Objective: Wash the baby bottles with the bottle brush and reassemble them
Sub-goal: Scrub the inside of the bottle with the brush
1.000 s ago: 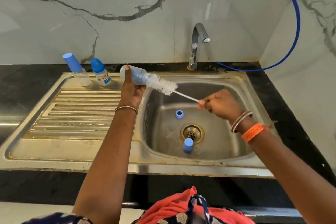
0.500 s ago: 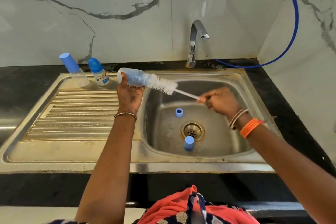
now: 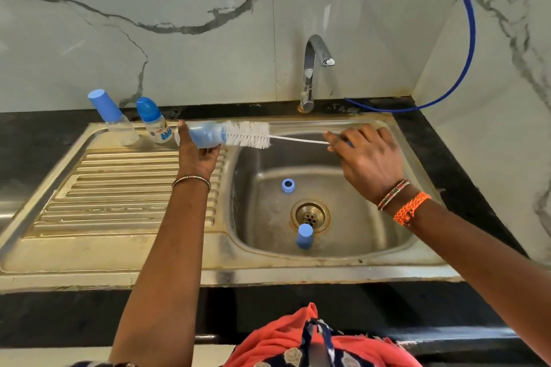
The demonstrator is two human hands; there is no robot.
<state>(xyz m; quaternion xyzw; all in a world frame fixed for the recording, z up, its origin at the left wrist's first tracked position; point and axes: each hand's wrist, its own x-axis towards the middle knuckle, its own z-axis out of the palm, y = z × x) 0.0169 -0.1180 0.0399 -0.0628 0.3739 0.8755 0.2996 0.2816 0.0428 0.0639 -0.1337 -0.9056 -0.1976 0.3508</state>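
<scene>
My left hand (image 3: 198, 155) holds an open baby bottle (image 3: 205, 135) on its side over the left rim of the sink basin (image 3: 372, 226). Its mouth points right. My right hand (image 3: 362, 158) pinches the thin handle of the white bottle brush (image 3: 249, 135), whose bristle head lies at the bottle's mouth, mostly outside it. A blue bottle ring (image 3: 287, 185) and a blue cap (image 3: 304, 235) lie in the basin near the drain (image 3: 310, 214). Two capped baby bottles (image 3: 117, 119) (image 3: 155, 121) stand at the back of the drainboard.
The chrome tap (image 3: 313, 68) stands behind the basin; no water runs. A blue hose (image 3: 465, 39) curves along the right wall. The ribbed drainboard (image 3: 119, 194) spreads to the left. Black counter surrounds the steel sink.
The brush has slid out to the right, so more bristles show outside the bottle. My right hand moved right and up; the bottle now lies more level.
</scene>
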